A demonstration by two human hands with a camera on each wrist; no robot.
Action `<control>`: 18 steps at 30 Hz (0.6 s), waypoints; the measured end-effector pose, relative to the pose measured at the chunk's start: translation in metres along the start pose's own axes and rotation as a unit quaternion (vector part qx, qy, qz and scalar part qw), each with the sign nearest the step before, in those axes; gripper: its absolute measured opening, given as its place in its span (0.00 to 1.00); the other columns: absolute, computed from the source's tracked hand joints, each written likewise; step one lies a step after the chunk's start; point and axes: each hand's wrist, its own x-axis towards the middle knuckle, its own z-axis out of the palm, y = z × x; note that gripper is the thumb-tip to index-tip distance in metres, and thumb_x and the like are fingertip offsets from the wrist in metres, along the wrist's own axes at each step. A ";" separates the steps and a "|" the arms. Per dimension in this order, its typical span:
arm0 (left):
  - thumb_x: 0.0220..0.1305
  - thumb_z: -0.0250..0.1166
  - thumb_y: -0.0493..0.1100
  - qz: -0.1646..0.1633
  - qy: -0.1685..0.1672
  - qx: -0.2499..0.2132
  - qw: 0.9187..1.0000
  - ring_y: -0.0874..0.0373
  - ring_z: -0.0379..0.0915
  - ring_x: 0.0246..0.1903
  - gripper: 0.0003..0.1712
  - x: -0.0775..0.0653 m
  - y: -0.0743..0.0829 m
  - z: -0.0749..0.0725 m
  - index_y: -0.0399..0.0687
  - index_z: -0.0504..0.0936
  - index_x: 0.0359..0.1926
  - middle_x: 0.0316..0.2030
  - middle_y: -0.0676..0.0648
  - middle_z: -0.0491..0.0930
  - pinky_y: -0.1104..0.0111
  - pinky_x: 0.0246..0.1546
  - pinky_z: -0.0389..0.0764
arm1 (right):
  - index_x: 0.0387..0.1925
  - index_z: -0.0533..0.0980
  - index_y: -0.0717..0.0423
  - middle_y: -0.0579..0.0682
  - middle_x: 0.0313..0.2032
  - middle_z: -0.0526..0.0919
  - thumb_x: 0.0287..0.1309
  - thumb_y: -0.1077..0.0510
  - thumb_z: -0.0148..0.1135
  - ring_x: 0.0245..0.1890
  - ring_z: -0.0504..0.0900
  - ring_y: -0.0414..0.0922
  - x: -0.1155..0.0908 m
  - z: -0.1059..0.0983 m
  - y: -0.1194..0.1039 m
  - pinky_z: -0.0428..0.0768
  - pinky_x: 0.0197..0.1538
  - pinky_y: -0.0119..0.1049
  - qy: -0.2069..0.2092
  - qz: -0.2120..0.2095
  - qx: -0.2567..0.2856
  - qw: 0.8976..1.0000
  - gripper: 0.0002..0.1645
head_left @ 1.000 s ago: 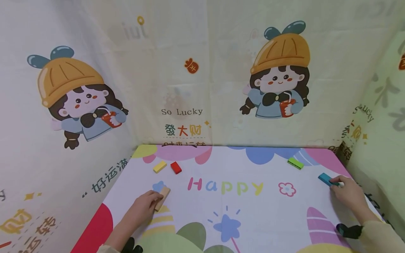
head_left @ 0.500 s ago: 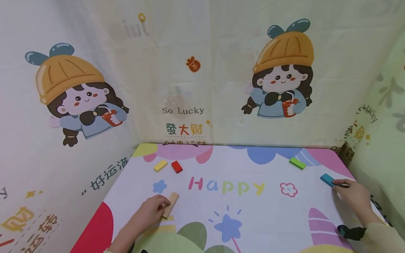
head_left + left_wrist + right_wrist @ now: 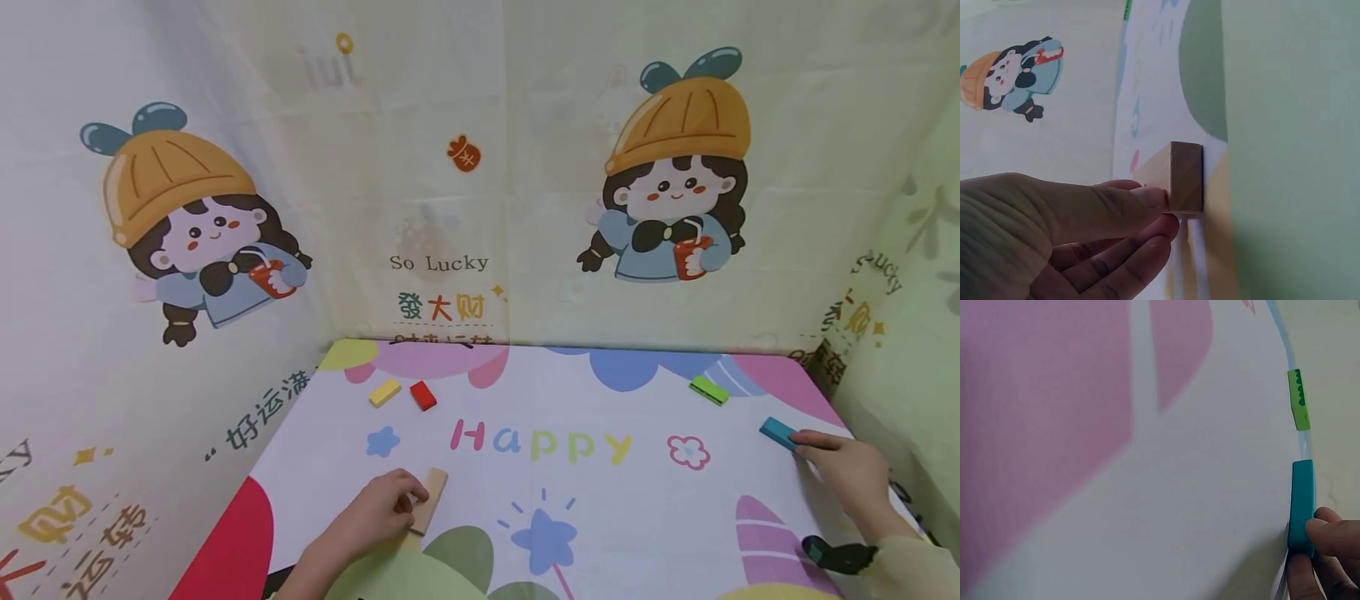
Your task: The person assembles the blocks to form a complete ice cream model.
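My left hand [image 3: 386,508] pinches a plain wooden block [image 3: 432,502] by its left side, low over the printed tabletop. Seen from the left wrist, the thumb lies along one face of the wooden block [image 3: 1186,178], whose square end faces the camera. At the right of the table, my right hand [image 3: 847,471] grips the near end of a blue block [image 3: 777,432] between thumb and fingers. In the right wrist view the blue block [image 3: 1301,497] points toward a green block [image 3: 1299,400]. Whether either held block touches the table, I cannot tell.
A yellow block [image 3: 385,392] and a red block [image 3: 423,396] lie side by side at the back left. The table [image 3: 600,517] bears a "Happy" print. Printed cloth [image 3: 540,208] hangs along its back and sides.
My left hand has carried the wooden block rightward and nearer to me. The right hand keeps its hold on the blue block with little movement. The head view shifts slightly.
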 end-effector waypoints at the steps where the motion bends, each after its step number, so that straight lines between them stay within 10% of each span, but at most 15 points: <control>1: 0.58 0.71 0.28 0.002 -0.001 -0.007 1.000 0.62 0.75 0.35 0.13 0.000 0.001 0.001 0.47 0.87 0.43 0.44 0.52 0.81 0.71 0.35 0.80 | 0.47 0.86 0.65 0.71 0.56 0.81 0.69 0.57 0.59 0.66 0.65 0.74 0.000 0.001 0.000 0.68 0.43 0.42 -0.004 0.000 0.000 1.000 0.17; 18: 0.59 0.72 0.31 0.005 0.005 -0.061 0.998 0.66 0.75 0.35 0.13 0.009 0.036 0.029 0.47 0.87 0.44 0.44 0.53 0.81 0.72 0.37 0.81 | 0.49 0.86 0.64 0.72 0.60 0.78 0.70 0.54 0.61 0.64 0.67 0.72 -0.008 0.017 -0.011 0.69 0.42 0.41 -0.023 -0.030 -0.020 0.999 0.18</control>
